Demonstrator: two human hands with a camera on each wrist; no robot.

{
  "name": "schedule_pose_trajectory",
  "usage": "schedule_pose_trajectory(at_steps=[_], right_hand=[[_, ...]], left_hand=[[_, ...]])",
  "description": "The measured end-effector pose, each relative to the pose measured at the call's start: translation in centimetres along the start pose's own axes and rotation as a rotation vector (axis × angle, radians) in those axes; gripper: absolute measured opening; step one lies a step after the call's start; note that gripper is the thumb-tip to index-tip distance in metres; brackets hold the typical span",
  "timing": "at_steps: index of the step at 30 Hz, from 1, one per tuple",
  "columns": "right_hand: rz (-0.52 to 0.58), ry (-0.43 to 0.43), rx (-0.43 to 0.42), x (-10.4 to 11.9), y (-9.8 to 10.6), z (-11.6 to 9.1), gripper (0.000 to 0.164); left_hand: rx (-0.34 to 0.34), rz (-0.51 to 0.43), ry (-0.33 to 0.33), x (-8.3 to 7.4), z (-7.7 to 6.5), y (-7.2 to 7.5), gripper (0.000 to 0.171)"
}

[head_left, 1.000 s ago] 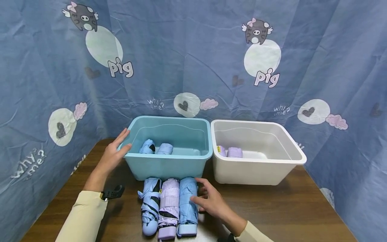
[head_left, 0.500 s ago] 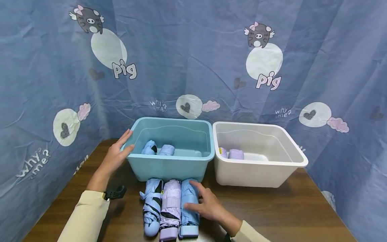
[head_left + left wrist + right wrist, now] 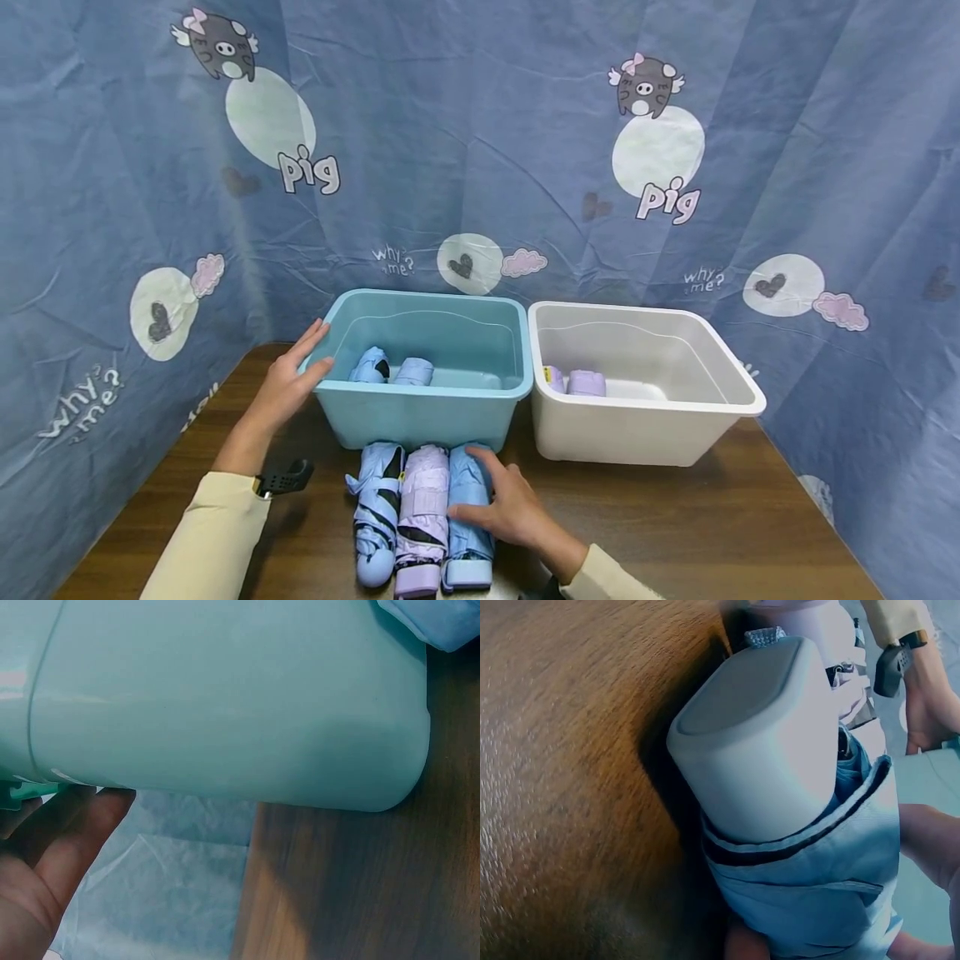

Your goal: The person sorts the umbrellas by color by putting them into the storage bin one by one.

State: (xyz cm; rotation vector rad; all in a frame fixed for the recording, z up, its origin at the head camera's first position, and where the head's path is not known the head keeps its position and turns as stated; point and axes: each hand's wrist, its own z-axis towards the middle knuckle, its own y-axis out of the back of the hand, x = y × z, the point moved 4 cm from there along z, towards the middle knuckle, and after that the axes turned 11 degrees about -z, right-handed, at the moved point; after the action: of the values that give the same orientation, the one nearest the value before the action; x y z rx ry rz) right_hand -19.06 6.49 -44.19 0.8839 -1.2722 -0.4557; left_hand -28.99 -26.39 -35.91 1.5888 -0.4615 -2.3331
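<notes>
Three folded umbrellas lie side by side in front of the teal bin [image 3: 420, 423]. On the left is a blue umbrella [image 3: 375, 521] with a rounded handle end, and in the middle a lilac umbrella [image 3: 424, 492]. My right hand [image 3: 519, 510] grips the rightmost blue umbrella [image 3: 471, 546], its thumb on the side by the lilac one. Close up in the right wrist view, the pale handle [image 3: 780, 761] points toward the camera, with fingertips [image 3: 746, 943] and thumb on opposite sides of the fabric. My left hand [image 3: 287, 382] rests with straight fingers at the teal bin's left rim.
Two blue rolled umbrellas [image 3: 414, 372] show inside the teal bin. Beside it stands a white bin [image 3: 637, 435] with two lilac ones [image 3: 587, 383] inside. Both stand on the brown wooden table [image 3: 690, 533], before a blue patterned curtain [image 3: 480, 150].
My right hand has moved left over the rightmost blue umbrella, its thumb reaching the far side to grip it. The left hand stays at the teal bin's rim.
</notes>
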Motion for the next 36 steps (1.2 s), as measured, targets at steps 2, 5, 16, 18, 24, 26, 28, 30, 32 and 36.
schedule_pose_trajectory(at_steps=[2, 5, 16, 18, 24, 26, 28, 30, 32, 36], right_hand=[[-0.001, -0.014, -0.005, 0.0, -0.1, 0.0, 0.081], [-0.008, -0.027, -0.014, 0.0, -0.2, 0.1, 0.082], [0.055, -0.008, -0.041, -0.6, 0.3, 0.5, 0.078], [0.107, -0.023, -0.022, -0.8, 0.3, 0.2, 0.078], [0.231, -0.046, 0.009, -1.3, 0.7, -0.5, 0.076], [0.258, -0.051, 0.018, -1.3, 1.0, -0.7, 0.076], [0.282, -0.054, 0.030, -1.3, 1.3, -0.8, 0.076], [0.314, -0.051, 0.043, -1.3, 1.6, -1.0, 0.077], [0.339, -0.047, 0.049, -1.2, 1.9, -1.3, 0.077], [0.373, -0.038, 0.045, -1.0, 2.6, -1.7, 0.077]], left_hand=[[0.001, -0.005, 0.007, 0.0, 0.0, 0.0, 0.062], [0.003, -0.013, 0.009, 0.1, 0.1, -0.1, 0.062], [0.001, -0.023, -0.012, -0.5, 0.2, 0.4, 0.062], [0.006, -0.014, -0.003, -0.4, 0.1, 0.3, 0.062], [0.001, -0.025, 0.001, -0.1, 0.1, -0.1, 0.061], [-0.003, -0.027, -0.001, -0.1, 0.1, -0.1, 0.061], [-0.005, -0.026, -0.004, -0.1, 0.0, 0.0, 0.061], [-0.004, -0.027, -0.003, -0.2, -0.1, 0.0, 0.061], [-0.003, -0.031, -0.007, -0.2, -0.1, 0.0, 0.061], [-0.001, -0.042, -0.006, -0.1, 0.0, 0.0, 0.062]])
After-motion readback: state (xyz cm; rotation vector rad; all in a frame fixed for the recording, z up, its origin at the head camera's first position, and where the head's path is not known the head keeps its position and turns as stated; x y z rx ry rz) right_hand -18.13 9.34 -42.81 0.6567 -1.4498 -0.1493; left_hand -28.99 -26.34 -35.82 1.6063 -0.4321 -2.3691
